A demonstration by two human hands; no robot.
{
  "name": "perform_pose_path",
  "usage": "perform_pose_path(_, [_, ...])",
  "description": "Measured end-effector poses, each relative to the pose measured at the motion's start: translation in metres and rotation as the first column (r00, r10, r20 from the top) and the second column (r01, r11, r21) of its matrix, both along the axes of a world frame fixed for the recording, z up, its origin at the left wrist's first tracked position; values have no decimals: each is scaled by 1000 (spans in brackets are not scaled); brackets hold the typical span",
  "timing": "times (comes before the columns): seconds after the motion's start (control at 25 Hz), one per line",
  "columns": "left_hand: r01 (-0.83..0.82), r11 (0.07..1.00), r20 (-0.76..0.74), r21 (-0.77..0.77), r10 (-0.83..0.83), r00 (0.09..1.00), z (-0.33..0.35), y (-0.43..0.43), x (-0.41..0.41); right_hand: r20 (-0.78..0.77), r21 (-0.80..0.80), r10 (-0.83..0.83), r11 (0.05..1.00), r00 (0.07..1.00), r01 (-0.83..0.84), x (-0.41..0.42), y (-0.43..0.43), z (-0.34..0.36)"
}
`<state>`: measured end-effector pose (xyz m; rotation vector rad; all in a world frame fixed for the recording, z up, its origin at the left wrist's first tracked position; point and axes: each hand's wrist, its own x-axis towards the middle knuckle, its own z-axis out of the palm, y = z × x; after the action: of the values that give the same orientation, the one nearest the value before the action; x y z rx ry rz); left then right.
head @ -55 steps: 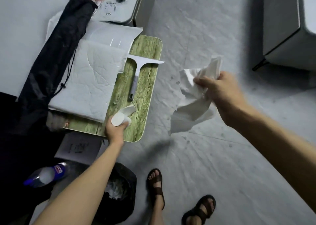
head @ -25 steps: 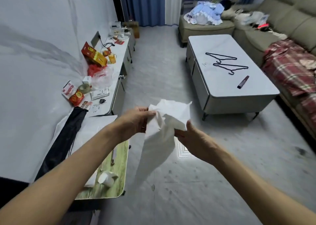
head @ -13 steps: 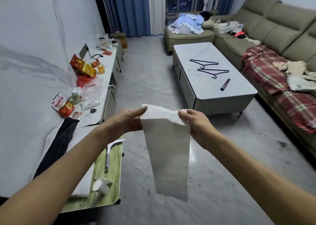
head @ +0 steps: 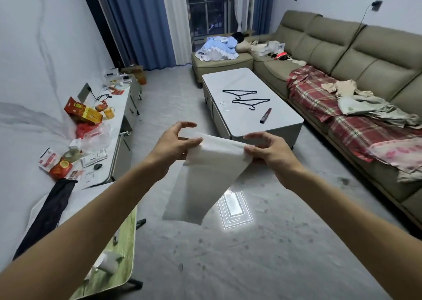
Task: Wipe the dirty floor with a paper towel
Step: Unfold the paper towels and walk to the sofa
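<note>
Two hands on the towel [head: 202,185]: left hand [head: 174,144] and right hand [head: 266,152] each pinch a top corner, sheet dangling in mid-air well above the spotty floor [head: 262,265]. Thin stuff, so pulling the corners apart too hard would probably rip it before any wiping.

Pinched paper towel [head: 201,185] by top edge w/ left grip [head: 175,144] & right grip [head: 265,150], one per corner; let rest hang slack above floor [head: 262,265]. Saw dark spots there nr bright reflection. Beyond: white bench [head: 246,80] w/ 2 black hangers [head: 239,92]; green bench [head: 127,242] lower left, sofa [head: 342,48] at right.
</note>
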<state>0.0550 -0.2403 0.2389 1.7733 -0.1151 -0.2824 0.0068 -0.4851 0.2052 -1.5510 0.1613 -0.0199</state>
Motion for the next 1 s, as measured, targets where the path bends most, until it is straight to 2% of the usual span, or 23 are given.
perform_pose_path(0.12, [83, 995, 28, 56, -85, 996, 8, -65, -33, 70, 40, -16, 999, 997, 13, -28, -61, 1])
perform_pose_path(0.24, [61, 998, 59, 35, -63, 996, 13, -124, -54, 77, 31, 16, 999, 997, -19, -52, -120, 8])
perform_pose_path(0.44, [134, 989, -133, -69, -143, 981, 7, -218, -63, 122, -72, 16, 997, 992, -7, -74, -222, 26])
perform_pose_path(0.52, [125, 986, -155, -108, -141, 978, -2, -250, -59, 111, -79, -6, 997, 994, 15, -75, -252, 26])
perform_pose_path(0.72, [105, 987, 68, -122, -97, 993, -13, -336, -39, 80, -224, -85, 969, 993, 101, -62, -334, 15])
perform_pose_path(0.84, [137, 989, 230, -48, -122, 965, -17, -381, -19, 128, -298, -154, 936, 980, 186, -37, -378, 11])
perform_pose_path(1.0, [32, 999, 376, 4, -32, 926, -18, -441, 23, 199, -343, -197, 903, 960, 257, 3, -435, 11])
